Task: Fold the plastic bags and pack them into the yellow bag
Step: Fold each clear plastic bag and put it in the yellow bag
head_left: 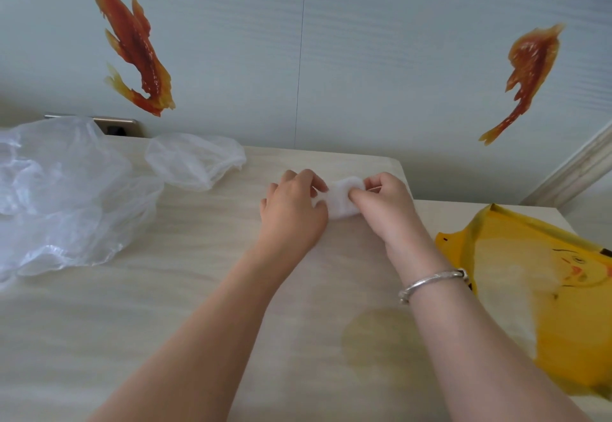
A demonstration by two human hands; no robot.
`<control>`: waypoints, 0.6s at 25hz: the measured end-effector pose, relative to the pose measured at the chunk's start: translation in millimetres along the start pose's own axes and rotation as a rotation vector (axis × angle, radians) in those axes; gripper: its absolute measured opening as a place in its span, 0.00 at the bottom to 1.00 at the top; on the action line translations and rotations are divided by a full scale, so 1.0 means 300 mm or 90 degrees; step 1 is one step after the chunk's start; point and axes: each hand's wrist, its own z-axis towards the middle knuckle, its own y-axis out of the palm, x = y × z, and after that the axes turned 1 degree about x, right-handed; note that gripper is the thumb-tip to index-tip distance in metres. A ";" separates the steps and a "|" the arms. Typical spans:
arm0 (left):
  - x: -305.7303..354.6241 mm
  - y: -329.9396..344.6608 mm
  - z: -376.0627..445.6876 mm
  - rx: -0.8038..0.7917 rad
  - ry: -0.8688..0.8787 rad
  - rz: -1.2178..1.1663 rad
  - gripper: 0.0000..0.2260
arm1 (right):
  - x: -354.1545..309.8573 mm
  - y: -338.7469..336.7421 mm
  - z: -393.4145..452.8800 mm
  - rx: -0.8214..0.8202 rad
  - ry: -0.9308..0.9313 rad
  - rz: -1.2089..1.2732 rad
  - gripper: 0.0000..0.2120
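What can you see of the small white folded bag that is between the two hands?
The folded bag is a small, compact white packet of thin, cloudy plastic with rounded edges. It lies on the pale wooden table, near its far edge. The left hand covers its left end, and the right hand pinches its right side with thumb and fingers. Part of it is hidden under the fingers. It lies apart from the yellow bag.
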 end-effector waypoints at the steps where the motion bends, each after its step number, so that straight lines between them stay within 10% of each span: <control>1: 0.010 -0.011 -0.001 0.032 -0.013 -0.057 0.09 | -0.011 -0.013 -0.010 -0.017 0.018 0.074 0.06; 7: 0.096 -0.051 -0.059 -0.056 -0.192 -0.369 0.15 | -0.024 -0.107 -0.105 -0.043 0.028 0.197 0.10; 15: 0.237 0.008 -0.214 -0.153 -0.088 -0.349 0.12 | 0.097 -0.341 -0.313 -0.134 -0.116 0.054 0.08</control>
